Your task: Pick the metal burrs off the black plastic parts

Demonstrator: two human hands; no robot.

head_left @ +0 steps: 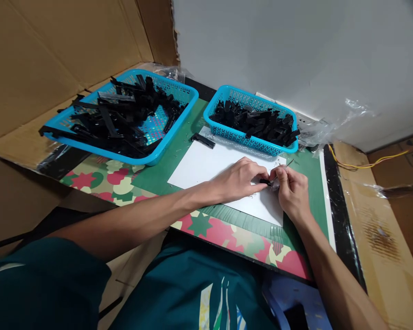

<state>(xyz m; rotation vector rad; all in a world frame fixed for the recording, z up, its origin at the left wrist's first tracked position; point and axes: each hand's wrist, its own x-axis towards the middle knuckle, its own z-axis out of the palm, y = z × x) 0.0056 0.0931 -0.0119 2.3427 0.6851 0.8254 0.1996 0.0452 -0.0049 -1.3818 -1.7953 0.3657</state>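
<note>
Over a white sheet of paper [199,165], my left hand [239,180] pinches a small black plastic part [265,182] between thumb and fingers. Close against it, my right hand [292,185] is closed around a thin pointed tool [290,162]; its narrow tip sticks out above the fingers, and its exact kind is hidden. Something clear, like a bit of plastic film, shows under the right fingers. Small dark shavings lie on the paper below the hands. A longer black plastic piece [203,140] rests at the paper's upper left edge.
A large blue basket [165,149] heaped with long black plastic parts stands at the left. Behind the paper is a smaller blue basket [234,132] full of short black pieces. Cardboard [55,55] borders the left side; yellow wires [358,166] run at the right.
</note>
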